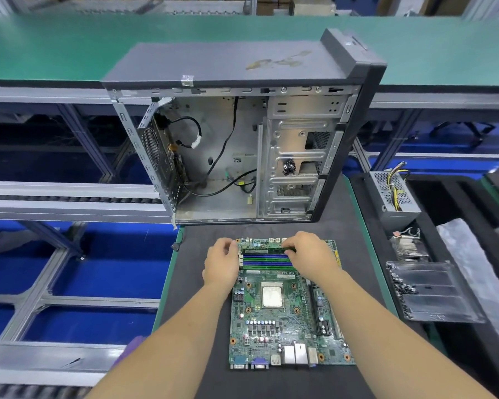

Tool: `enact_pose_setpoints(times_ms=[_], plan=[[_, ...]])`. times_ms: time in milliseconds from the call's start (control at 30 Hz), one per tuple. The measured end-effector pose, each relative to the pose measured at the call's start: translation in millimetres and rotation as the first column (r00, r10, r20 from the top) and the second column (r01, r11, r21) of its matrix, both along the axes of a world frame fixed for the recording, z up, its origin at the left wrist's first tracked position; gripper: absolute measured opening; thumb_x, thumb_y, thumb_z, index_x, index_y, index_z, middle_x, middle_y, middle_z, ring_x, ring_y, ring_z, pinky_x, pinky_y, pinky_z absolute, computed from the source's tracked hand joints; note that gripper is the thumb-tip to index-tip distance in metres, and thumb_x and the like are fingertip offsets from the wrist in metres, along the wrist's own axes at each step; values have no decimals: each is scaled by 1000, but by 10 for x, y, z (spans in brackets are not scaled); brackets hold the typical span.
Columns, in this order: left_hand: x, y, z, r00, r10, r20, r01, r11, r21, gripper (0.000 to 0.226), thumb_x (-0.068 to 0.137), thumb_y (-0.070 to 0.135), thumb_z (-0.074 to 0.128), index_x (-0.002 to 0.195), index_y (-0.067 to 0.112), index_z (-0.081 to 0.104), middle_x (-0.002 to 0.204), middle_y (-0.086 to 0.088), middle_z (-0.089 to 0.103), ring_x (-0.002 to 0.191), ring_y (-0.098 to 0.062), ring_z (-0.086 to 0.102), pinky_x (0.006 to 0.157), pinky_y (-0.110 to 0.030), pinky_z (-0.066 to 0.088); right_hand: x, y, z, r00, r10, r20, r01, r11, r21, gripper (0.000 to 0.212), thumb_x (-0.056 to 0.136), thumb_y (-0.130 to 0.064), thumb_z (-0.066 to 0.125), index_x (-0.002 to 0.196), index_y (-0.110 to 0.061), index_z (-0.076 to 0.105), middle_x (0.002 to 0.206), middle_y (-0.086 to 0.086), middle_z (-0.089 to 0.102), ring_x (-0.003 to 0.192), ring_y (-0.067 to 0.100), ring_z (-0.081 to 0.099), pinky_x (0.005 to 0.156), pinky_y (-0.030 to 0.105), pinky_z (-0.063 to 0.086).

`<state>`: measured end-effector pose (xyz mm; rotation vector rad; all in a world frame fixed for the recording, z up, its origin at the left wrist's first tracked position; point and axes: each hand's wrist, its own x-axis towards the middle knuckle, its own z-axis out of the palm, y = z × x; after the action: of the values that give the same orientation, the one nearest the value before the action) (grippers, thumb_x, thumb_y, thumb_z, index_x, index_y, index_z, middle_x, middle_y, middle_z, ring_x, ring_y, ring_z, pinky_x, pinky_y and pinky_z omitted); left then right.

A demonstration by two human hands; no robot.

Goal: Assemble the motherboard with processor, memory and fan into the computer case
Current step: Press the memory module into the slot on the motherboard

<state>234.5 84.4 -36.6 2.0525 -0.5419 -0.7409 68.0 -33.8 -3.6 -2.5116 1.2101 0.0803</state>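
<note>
Green motherboard (288, 306) flat on dark mat (202, 355), near open grey metal case (242, 133); left hand (221, 262) and right hand (311, 254) pinch ends of slim green memory stick (267, 250) over far slot; risk: uneven press, stick seats crooked, latch stays open.

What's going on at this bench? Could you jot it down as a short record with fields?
activity: seating a memory stick in the far slot of the motherboard
left hand: fingers on the stick's left end
right hand: fingers on its right end
processor: already in its socket
fan: not on the board
computer case: open, standing behind the board
</note>
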Motion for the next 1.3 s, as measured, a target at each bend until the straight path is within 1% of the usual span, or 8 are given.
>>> enact_pose_setpoints(times_ms=[133, 333, 433, 633, 933, 1133, 1233, 1300], plan=[[-71, 20, 87, 793, -204, 574, 206, 977, 63, 26, 99, 41, 51, 121, 32, 61, 117, 9, 53, 112, -18, 42, 92, -36, 35, -66, -52, -58, 998, -18, 67, 13, 997, 71, 29, 99, -22, 65, 128, -24, 70, 120, 3, 67, 112, 25, 61, 99, 42, 52], [-290, -336, 272, 505, -545, 669, 480, 821, 307, 28, 101, 38, 49, 125, 32, 62, 123, 10, 56, 118, -19, 44, 98, -37, 28, -305, -199, -143, 796, -461, 393, 333, 875, 351, 17, 96, -14, 65, 108, -15, 77, 100, -3, 74, 93, 15, 65, 84, 26, 48], [-405, -420, 251, 467, -635, 615, 479, 767, 427, 28, 101, 37, 49, 125, 30, 62, 124, 6, 58, 118, -23, 46, 99, -40, 29, -371, -211, -165, 799, -488, 352, 358, 856, 372, 13, 95, -21, 68, 89, -17, 79, 80, -9, 71, 80, 20, 68, 82, 36, 56], [-419, -398, 183, 469, -680, 563, 442, 733, 517, 26, 98, 13, 49, 113, 27, 67, 110, 2, 62, 107, -25, 53, 92, -40, 36, -408, -224, -187, 871, -425, 247, 337, 882, 329, 32, 93, -20, 66, 77, 7, 67, 58, 7, 54, 55, 15, 45, 56, 19, 43], [-420, -404, 159, 465, -693, 551, 433, 721, 541, 29, 97, 10, 50, 112, 27, 68, 112, 2, 63, 107, -25, 55, 96, -41, 37, -392, -229, -162, 891, -402, 211, 328, 891, 314, 18, 91, -11, 67, 78, -8, 78, 77, -4, 70, 69, 5, 60, 54, 8, 38], [-436, -418, 170, 369, -731, 574, 407, 682, 607, 27, 94, 8, 54, 107, 27, 67, 109, 1, 61, 104, -25, 54, 90, -39, 38, -371, -229, -174, 885, -402, 235, 320, 892, 320, 28, 93, -18, 67, 66, -12, 70, 65, -11, 64, 62, 8, 57, 54, 19, 43], [-407, -394, 170, 362, -727, 583, 450, 684, 574, 25, 98, 23, 51, 118, 29, 66, 117, 2, 57, 111, -24, 50, 93, -39, 36, -326, -203, -170, 875, -409, 258, 313, 885, 344, 40, 92, -39, 71, 64, -11, 63, 52, -9, 54, 52, 3, 50, 52, 18, 39], [-345, -337, 182, 477, -653, 589, 449, 757, 475, 33, 99, 44, 45, 125, 31, 62, 122, 4, 55, 115, -23, 47, 96, -40, 33, -297, -217, -154, 884, -399, 244, 303, 886, 351, 45, 89, -44, 75, 62, -11, 61, 52, -9, 53, 51, 1, 51, 48, 14, 35]])
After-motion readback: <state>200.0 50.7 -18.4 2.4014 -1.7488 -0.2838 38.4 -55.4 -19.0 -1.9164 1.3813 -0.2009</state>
